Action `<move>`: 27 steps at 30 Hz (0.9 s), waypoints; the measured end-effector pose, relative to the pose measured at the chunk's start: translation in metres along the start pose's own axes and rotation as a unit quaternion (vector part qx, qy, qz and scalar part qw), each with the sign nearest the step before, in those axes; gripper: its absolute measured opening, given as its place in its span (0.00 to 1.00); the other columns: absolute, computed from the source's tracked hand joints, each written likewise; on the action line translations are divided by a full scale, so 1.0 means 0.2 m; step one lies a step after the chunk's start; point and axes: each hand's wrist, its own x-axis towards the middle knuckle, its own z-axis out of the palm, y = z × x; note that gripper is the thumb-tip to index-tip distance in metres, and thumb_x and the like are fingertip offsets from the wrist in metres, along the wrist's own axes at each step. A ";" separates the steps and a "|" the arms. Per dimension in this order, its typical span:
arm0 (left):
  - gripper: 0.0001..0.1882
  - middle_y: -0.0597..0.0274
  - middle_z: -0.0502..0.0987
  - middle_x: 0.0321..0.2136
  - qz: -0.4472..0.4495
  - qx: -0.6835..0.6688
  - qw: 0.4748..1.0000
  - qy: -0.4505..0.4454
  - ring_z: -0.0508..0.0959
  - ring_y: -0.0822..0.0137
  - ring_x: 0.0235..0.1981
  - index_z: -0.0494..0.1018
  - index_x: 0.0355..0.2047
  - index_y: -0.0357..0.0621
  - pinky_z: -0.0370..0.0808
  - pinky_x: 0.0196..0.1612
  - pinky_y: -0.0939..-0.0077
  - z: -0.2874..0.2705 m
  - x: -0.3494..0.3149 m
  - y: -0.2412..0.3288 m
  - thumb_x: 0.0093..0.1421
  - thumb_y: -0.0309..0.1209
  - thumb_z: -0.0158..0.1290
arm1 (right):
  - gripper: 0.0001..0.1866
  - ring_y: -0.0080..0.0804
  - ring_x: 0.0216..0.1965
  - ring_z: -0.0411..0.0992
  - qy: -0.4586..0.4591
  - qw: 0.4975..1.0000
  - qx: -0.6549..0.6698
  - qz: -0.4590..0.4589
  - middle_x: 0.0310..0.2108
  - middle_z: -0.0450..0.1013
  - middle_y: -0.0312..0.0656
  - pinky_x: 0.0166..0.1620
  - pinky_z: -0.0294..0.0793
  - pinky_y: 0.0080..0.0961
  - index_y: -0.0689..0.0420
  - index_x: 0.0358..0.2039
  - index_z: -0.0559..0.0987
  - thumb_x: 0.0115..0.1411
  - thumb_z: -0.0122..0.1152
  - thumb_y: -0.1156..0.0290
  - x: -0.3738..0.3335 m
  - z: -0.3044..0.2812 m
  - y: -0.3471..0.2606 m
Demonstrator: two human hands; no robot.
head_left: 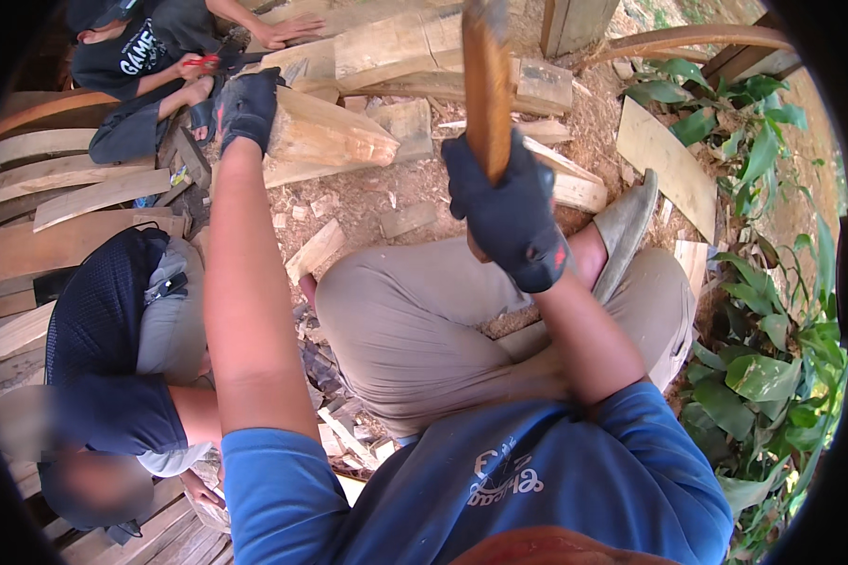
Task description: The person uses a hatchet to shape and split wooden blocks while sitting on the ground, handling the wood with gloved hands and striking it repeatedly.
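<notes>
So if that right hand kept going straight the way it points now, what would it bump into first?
Probably the pale wood pieces lying ahead, though the right hand, gripping a wooden handle, seems raised and might pass above them; depth is unclear.

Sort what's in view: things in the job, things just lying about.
In the job:
- wooden shaft, gripped by the right hand
- wood block, at the left hand

Lying about:
- flat pale board
- small wood offcut

Blue short-sleeved T-shirt (584, 452), 5 o'clock; pale chest print (506, 478). Black gloves (509, 217), red marks (559, 254). Khaki trousers (410, 315). Grey slip-on shoe (631, 231).
</notes>
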 end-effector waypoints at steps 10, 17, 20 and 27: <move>0.34 0.47 0.83 0.58 -0.086 -0.068 0.993 0.039 0.82 0.45 0.60 0.85 0.54 0.48 0.76 0.63 0.51 0.18 0.17 -0.13 0.65 0.60 0.48 | 0.18 0.32 0.20 0.81 -0.172 0.964 0.040 0.198 0.23 0.79 0.44 0.26 0.81 0.33 0.65 0.38 0.79 0.67 0.65 0.60 0.04 0.20 0.46; 0.26 0.47 0.85 0.53 -0.041 0.005 0.997 0.064 0.84 0.44 0.55 0.85 0.51 0.51 0.79 0.57 0.49 0.18 0.17 -0.07 0.69 0.54 0.49 | 0.23 0.36 0.23 0.83 -0.045 0.998 0.006 0.050 0.22 0.79 0.46 0.30 0.82 0.35 0.63 0.40 0.80 0.67 0.67 0.51 0.00 -0.06 -0.06; 0.27 0.48 0.84 0.55 -0.060 0.000 0.997 0.046 0.83 0.45 0.57 0.85 0.53 0.51 0.78 0.59 0.50 0.11 0.12 0.03 0.68 0.54 0.50 | 0.24 0.47 0.26 0.83 0.019 0.999 -0.034 -0.018 0.24 0.80 0.50 0.33 0.82 0.42 0.63 0.44 0.80 0.69 0.65 0.50 0.04 0.01 -0.04; 0.33 0.41 0.83 0.56 -0.056 -0.023 0.996 0.065 0.82 0.43 0.59 0.84 0.54 0.40 0.77 0.61 0.49 0.07 0.11 0.12 0.69 0.54 0.44 | 0.26 0.58 0.29 0.83 -0.089 0.957 -0.263 -0.087 0.26 0.81 0.55 0.38 0.83 0.50 0.65 0.48 0.79 0.69 0.59 0.49 0.15 0.39 0.72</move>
